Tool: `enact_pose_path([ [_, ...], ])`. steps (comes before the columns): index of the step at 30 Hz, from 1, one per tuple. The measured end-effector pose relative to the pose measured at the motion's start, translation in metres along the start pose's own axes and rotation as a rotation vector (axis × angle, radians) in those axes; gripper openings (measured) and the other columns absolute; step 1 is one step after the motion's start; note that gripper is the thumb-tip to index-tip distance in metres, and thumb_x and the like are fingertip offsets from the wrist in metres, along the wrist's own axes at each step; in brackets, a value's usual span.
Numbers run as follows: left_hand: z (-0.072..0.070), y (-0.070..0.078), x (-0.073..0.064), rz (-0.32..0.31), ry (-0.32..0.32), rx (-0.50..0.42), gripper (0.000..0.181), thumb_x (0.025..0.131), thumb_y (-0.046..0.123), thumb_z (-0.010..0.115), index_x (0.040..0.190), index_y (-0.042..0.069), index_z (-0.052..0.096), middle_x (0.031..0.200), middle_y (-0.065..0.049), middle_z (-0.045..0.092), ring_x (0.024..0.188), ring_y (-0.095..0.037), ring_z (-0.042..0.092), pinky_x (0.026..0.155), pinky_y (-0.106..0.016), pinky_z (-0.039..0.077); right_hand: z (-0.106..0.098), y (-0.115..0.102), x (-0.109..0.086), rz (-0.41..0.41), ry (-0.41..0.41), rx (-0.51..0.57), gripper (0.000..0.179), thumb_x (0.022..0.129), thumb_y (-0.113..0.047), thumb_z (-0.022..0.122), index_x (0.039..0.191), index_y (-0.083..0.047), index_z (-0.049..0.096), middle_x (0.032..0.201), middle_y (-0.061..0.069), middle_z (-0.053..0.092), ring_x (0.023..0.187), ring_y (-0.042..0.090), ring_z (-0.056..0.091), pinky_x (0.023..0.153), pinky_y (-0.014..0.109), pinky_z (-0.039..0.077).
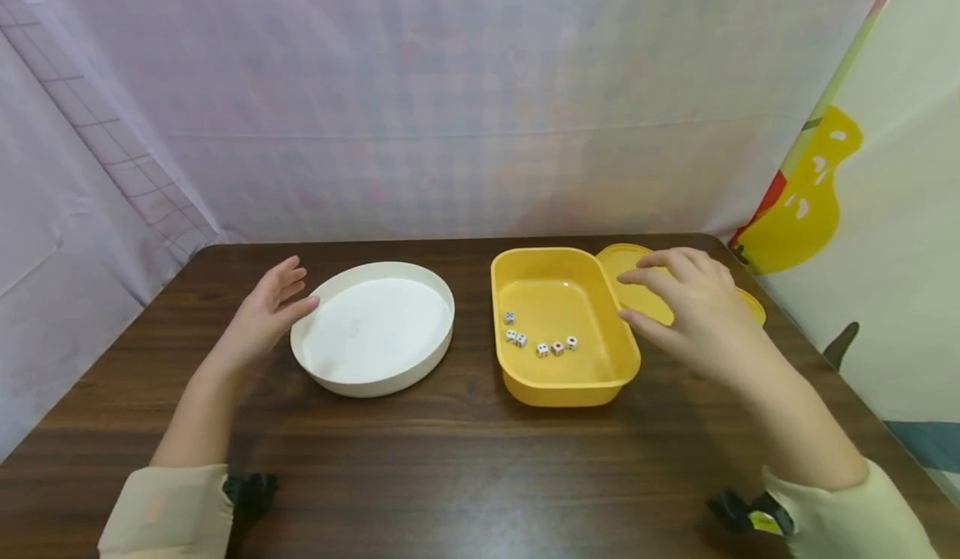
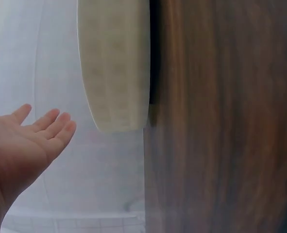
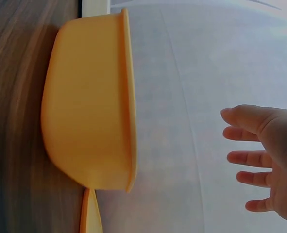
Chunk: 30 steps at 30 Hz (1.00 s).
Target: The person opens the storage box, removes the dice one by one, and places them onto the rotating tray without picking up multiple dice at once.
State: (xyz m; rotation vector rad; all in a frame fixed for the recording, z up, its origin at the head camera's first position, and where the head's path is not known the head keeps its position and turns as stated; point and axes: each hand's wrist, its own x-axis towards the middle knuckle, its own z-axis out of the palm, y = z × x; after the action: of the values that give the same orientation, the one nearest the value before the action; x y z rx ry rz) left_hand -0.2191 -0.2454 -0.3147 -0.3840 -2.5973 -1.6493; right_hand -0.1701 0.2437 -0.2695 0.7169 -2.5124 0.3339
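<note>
My left hand [image 1: 272, 313] hovers at the left rim of a round white tray [image 1: 372, 330], fingers spread and holding nothing. In the left wrist view its palm [image 2: 22, 145] faces up beside the tray's side wall [image 2: 115, 63]. A yellow rectangular tub [image 1: 570, 392] stands right of the tray, with several small white dice [image 1: 557, 348] lying on its floor toward the front and left. Over the tub's right side hangs my right hand [image 1: 701, 313], its fingers loosely bent and nothing between them. The right wrist view shows that hand [image 3: 267, 155] apart from the tub [image 3: 92, 107].
A yellow lid [image 1: 633, 292] lies behind the tub's right side, partly hidden by the right hand. Everything stands on a dark wooden table [image 1: 420, 476]. A pale curtain [image 1: 450, 109] hangs along the back edge, and a printed cloth [image 1: 900, 251] hangs at the right.
</note>
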Motion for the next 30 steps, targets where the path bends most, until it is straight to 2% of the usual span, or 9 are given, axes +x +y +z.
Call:
enact_pose_path([
  [7, -0.006, -0.007, 0.0, -0.013, -0.042, 0.057, 0.08, 0.096, 0.023, 0.06, 0.153, 0.004, 0.007, 0.154, -0.025, 0.015, 0.139, -0.042, 0.016, 0.105, -0.06, 0.021, 0.002, -0.011, 0.013, -0.006, -0.027, 0.02, 0.035, 0.083, -0.023, 0.076, 0.115, -0.013, 0.066, 0.119, 0.011, 0.056, 0.118, 0.037, 0.041, 0.095, 0.061, 0.026],
  [12, -0.011, -0.012, -0.001, -0.029, -0.06, 0.062, 0.081, 0.096, 0.021, 0.06, 0.153, 0.004, 0.007, 0.154, -0.025, 0.014, 0.139, -0.042, 0.016, 0.105, -0.061, 0.02, 0.008, -0.017, 0.022, 0.008, -0.049, 0.041, 0.032, 0.085, -0.024, 0.075, 0.114, -0.014, 0.067, 0.12, 0.009, 0.056, 0.118, 0.034, 0.041, 0.096, 0.059, 0.026],
  [17, -0.016, -0.019, -0.003, -0.031, -0.096, 0.016, 0.08, 0.096, 0.016, 0.059, 0.153, 0.002, 0.005, 0.153, -0.028, 0.013, 0.139, -0.042, 0.015, 0.106, -0.059, 0.02, 0.016, -0.018, 0.029, 0.029, -0.092, 0.032, 0.032, 0.086, -0.026, 0.073, 0.113, -0.012, 0.067, 0.121, 0.011, 0.055, 0.119, 0.035, 0.04, 0.098, 0.059, 0.026],
  [24, -0.026, -0.029, -0.009, -0.07, -0.123, -0.071, 0.078, 0.097, 0.018, 0.057, 0.153, 0.003, 0.004, 0.152, -0.029, 0.015, 0.138, -0.044, 0.018, 0.106, -0.06, 0.017, 0.03, -0.018, 0.031, 0.039, -0.149, 0.028, 0.032, 0.086, -0.026, 0.073, 0.114, -0.012, 0.066, 0.123, 0.013, 0.054, 0.12, 0.038, 0.039, 0.098, 0.062, 0.025],
  [30, -0.03, -0.038, -0.011, -0.071, -0.164, -0.061, 0.076, 0.098, 0.016, 0.056, 0.153, 0.001, 0.006, 0.149, -0.031, 0.02, 0.135, -0.045, 0.022, 0.105, -0.06, 0.02, 0.042, -0.014, 0.031, 0.04, -0.182, 0.023, 0.031, 0.087, -0.027, 0.072, 0.113, -0.011, 0.066, 0.12, 0.013, 0.054, 0.118, 0.038, 0.04, 0.095, 0.062, 0.026],
])
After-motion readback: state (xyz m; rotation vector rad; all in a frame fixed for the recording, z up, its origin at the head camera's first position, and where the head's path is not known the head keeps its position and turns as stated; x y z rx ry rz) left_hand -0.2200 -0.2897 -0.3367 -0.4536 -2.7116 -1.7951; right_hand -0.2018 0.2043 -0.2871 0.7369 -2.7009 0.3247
